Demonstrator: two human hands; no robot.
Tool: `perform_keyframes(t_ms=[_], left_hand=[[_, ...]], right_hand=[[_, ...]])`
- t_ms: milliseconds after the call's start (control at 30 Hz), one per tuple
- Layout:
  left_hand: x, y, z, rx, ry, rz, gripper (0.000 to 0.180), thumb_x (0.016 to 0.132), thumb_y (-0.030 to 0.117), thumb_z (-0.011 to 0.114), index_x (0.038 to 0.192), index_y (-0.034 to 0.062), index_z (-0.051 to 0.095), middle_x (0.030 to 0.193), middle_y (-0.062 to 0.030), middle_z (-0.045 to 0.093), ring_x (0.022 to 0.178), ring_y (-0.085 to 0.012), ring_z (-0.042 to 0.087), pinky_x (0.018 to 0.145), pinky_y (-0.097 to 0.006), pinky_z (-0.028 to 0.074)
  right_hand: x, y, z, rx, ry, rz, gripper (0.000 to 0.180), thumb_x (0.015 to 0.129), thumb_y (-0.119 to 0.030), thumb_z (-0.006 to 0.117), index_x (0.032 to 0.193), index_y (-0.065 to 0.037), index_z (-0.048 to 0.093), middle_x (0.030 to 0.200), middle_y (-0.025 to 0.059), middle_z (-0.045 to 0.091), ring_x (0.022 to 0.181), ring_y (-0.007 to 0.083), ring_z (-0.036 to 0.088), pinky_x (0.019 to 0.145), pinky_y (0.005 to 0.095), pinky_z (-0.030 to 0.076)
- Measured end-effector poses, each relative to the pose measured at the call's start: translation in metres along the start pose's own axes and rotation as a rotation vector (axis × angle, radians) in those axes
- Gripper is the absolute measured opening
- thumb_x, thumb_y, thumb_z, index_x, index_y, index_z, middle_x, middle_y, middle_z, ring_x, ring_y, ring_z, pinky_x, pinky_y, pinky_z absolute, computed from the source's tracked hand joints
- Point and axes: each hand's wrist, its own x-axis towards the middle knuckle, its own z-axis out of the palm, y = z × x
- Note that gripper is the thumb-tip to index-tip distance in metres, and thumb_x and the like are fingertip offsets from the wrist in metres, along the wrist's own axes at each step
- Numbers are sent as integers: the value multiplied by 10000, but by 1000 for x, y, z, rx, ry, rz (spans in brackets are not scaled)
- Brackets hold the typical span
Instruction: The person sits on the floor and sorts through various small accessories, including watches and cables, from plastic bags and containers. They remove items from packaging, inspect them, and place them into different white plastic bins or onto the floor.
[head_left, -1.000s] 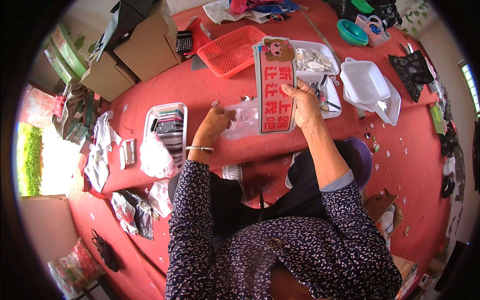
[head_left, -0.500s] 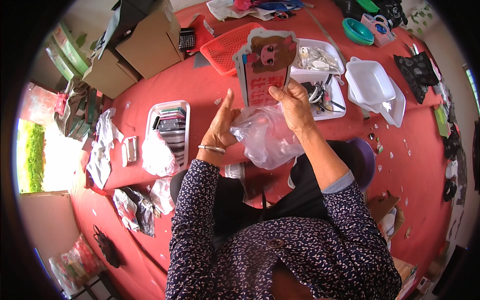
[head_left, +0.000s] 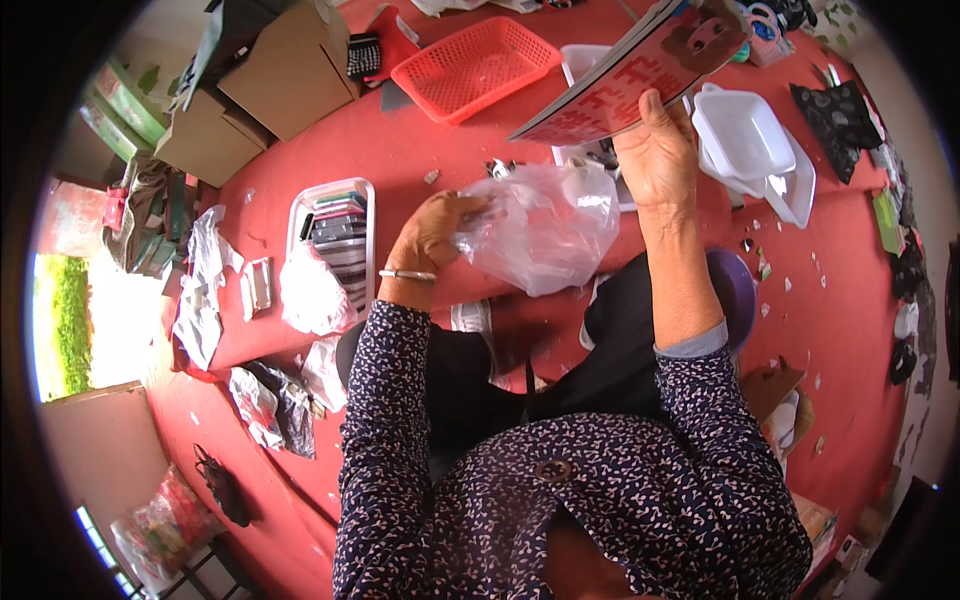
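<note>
Daylight pours in through the opening (head_left: 118, 330) at the left, with greenery (head_left: 72, 320) bright outside and a plain pale wall (head_left: 90, 445) just below it. Red covering (head_left: 415, 155) spreads across nearly everything here, littered with pale scraps (head_left: 763, 284) towards the right. Brown cartons (head_left: 290, 75) stand upper left; leaves (head_left: 838, 38) show by the right wall (head_left: 905, 130).
</note>
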Motion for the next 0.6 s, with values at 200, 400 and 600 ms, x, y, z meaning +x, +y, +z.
perform_keyframes(t_ms=[200,400,600], left_hand=[[16,-5,-10,-198,286,-67,219,844,126,457,985,-7,560,863,-46,581,699,-124,556,622,-221,475],[6,13,6,-57,336,-4,281,833,147,439,1029,-8,569,542,44,336,470,-63,305,444,-198,263],[-10,32,5,-77,255,60,295,854,151,418,1065,-14,544,577,29,389,497,-70,356,447,-213,303]], right_hand=[[-38,8,17,7,-77,147,240,811,-43,542,1048,-79,554,1070,34,570,1015,169,521,925,343,387],[-42,35,8,-244,-41,115,138,799,-50,573,933,-49,603,929,22,606,866,88,538,820,246,418],[-38,62,7,-293,1,107,115,795,-96,596,892,-36,609,830,14,616,745,59,543,702,212,452]])
